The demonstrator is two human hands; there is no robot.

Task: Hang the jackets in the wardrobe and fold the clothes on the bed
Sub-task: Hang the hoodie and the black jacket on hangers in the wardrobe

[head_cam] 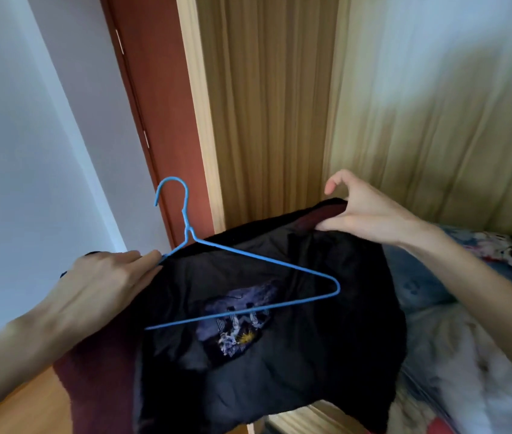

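A black jacket (295, 355) with a dark red outer side and a printed patch on its lining hangs spread between both hands. My left hand (104, 286) grips the jacket's left edge together with one end of a blue wire hanger (248, 255). The hanger lies tilted across the lining, its hook pointing up. My right hand (364, 211) pinches the jacket's upper right edge, with the index finger raised off the cloth. The jacket's lower part runs out of view at the bottom.
A light wooden wardrobe (267, 104) stands straight ahead, next to a red-brown door (160, 98) and a white wall (13, 151). The bed (436, 355) with a blue patterned cover and white fluffy fabric lies at the right. Wooden floor (29, 402) shows at bottom left.
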